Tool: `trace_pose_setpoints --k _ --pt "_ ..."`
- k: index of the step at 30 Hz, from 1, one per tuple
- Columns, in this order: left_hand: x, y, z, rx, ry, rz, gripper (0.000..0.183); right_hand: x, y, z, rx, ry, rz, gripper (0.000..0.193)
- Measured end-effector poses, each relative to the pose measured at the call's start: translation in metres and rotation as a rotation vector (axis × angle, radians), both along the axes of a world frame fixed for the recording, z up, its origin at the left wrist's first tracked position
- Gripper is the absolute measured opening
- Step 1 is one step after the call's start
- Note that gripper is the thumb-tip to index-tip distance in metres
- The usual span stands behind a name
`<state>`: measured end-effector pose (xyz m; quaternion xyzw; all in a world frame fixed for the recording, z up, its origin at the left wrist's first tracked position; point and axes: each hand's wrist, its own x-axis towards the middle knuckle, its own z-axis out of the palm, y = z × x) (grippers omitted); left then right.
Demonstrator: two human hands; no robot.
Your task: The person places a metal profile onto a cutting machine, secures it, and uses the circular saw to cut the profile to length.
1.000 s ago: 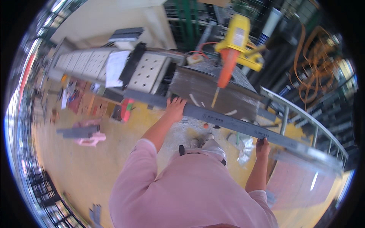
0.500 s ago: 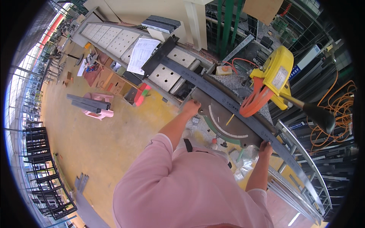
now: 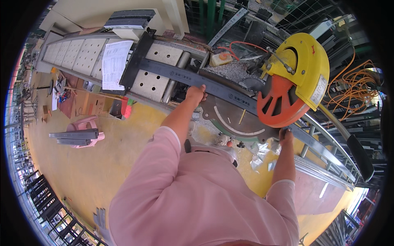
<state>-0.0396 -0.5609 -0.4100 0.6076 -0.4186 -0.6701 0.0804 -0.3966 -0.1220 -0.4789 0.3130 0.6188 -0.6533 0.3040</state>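
Fingers (image 3: 200,88) of the left hand (image 3: 195,94) are wrapping over a long dark metal bar (image 3: 230,95) at frame centre; the right hand (image 3: 286,135) is clamping it beneath the yellow-guarded saw (image 3: 296,80).

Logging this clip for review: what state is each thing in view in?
Long dark metal bar: lying across the saw table, held at two places.
Yellow-guarded chop saw with orange blade: raised above the bar.
Left hand: grip on the bar.
Right hand: on the bar's edge.
White paper sheet: lying flat.
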Motion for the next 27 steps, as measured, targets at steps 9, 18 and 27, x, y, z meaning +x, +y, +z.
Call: trace_pose_setpoints --k 9,18,27 --pt "0.003 -0.008 0.012 -0.171 -0.16 -0.445 0.06 0.059 -0.053 0.311 0.352 0.994 0.551 0.036" --pt "0.002 -0.004 0.007 -0.087 0.017 -0.266 0.056 0.196 -0.114 0.484 0.054 1.344 0.302 0.035" --pt "0.003 -0.004 0.003 -0.134 -0.112 -0.355 0.051 0.362 -0.044 0.362 -0.5 0.671 0.154 0.04"
